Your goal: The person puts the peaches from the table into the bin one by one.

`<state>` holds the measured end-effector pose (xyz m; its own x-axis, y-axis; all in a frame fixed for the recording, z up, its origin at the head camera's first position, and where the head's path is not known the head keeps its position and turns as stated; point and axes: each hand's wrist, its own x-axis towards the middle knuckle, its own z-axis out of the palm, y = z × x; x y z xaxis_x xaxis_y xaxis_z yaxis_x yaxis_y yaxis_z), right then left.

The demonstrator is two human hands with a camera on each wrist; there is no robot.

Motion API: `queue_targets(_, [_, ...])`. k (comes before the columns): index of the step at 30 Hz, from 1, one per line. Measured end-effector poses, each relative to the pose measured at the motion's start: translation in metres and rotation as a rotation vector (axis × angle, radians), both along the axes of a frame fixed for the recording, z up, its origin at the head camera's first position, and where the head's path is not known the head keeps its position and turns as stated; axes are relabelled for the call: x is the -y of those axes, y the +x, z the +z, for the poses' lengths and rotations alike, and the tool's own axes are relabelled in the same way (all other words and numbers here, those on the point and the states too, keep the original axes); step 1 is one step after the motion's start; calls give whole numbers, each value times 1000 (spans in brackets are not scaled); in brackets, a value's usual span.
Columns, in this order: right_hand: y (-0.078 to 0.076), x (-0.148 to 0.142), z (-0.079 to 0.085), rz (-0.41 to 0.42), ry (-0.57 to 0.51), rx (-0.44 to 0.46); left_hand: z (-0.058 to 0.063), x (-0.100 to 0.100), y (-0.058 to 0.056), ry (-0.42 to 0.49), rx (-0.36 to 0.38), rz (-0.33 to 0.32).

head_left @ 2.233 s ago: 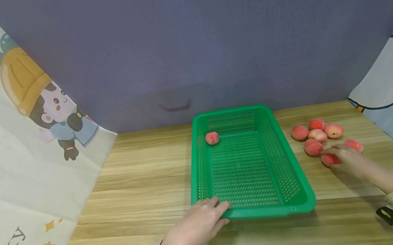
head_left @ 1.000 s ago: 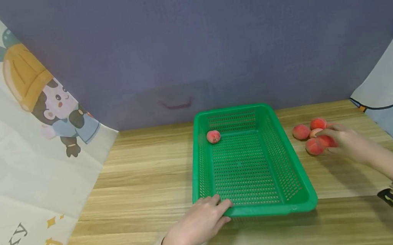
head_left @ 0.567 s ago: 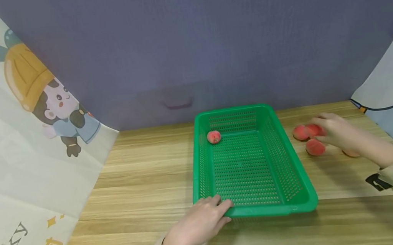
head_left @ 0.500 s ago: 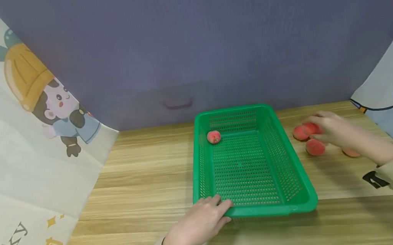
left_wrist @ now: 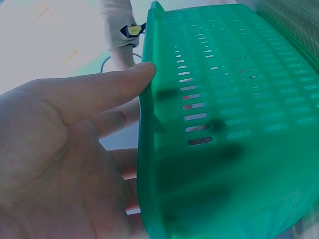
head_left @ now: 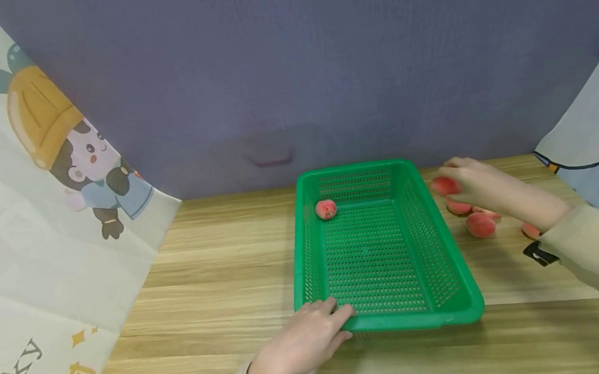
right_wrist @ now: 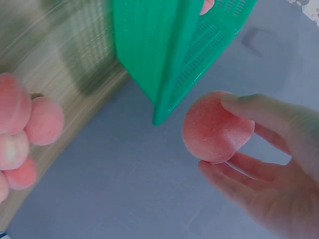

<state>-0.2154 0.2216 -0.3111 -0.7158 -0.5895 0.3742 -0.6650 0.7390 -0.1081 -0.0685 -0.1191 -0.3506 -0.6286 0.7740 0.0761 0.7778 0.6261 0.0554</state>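
A green perforated plastic basket [head_left: 389, 322] stands on the wooden table, and one peach [head_left: 326, 209] lies in its far left corner. My left hand [head_left: 303, 339] grips the basket's near rim at the left corner; the left wrist view shows the thumb [left_wrist: 114, 87] on one side of the rim and the fingers on the other. My right hand [head_left: 476, 185] pinches a red peach [right_wrist: 217, 128] between thumb and fingertips, raised just outside the basket's far right side. Below that hand, several peaches [head_left: 480, 225] rest on the table, partly hidden by the hand and forearm.
A blue-grey panel [head_left: 270, 83] rises behind the table's far edge, close to the basket. A white printed sheet [head_left: 45, 242] borders the left side, another the right. Bare wooden tabletop [head_left: 206, 276] stretches left of the basket.
My right hand passed from the nearer peaches to the far ones, took up a red peach and carried it left toward the basket. The left hand has stayed on the rim.
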Motion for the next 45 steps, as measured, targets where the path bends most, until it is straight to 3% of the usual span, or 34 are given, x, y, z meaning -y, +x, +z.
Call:
queue_targets(13, [-14,28,13,39,18,71,-1,0,0,-1,-18,-2])
queue_targets(20, [-24,48,19,69,36,92,-1,-1,-2,16,23,-12])
queue_targets(27, [-31,72,25,46,56,167,-1,-1,-2,19,13,-12])
queue_targets(39, [-41,108,21,37,62,250,-1,0,-1,6,19,2])
queue_targets(45, [-45,124,14,50,41,265,-3,0,-1,13,-11,-14])
